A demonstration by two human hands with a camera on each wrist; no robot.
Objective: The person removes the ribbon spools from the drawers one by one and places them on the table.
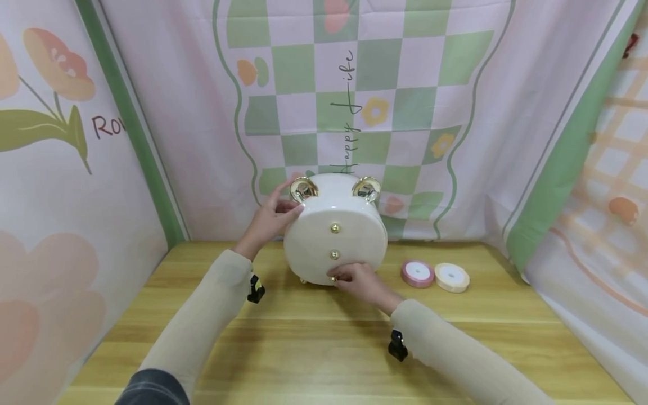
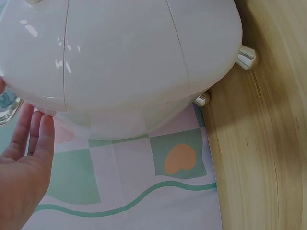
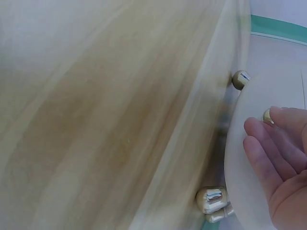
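Observation:
A glossy white rounded jewelry box [image 1: 309, 244] stands on the table, with two gold ears [image 1: 304, 190] on top and a column of gold knobs [image 1: 335, 228] down its front. My left hand [image 1: 270, 220] rests against its upper left side, thumb at the front edge and straight fingers reaching back near the ear. In the left wrist view, those fingertips [image 2: 45, 125] touch the box's shell beside thin seams. Low on the front, my right hand [image 1: 361, 282] pinches the bottom gold knob [image 3: 267, 116] between thumb and index finger, mostly covering it.
Right of the box, a pink ribbon roll [image 1: 417, 273] and a cream ribbon roll [image 1: 452, 278] lie side by side on the wooden table [image 1: 314, 349]. Small gold feet [image 3: 211, 200] hold the box up. A patterned curtain [image 1: 377, 62] hangs close behind it.

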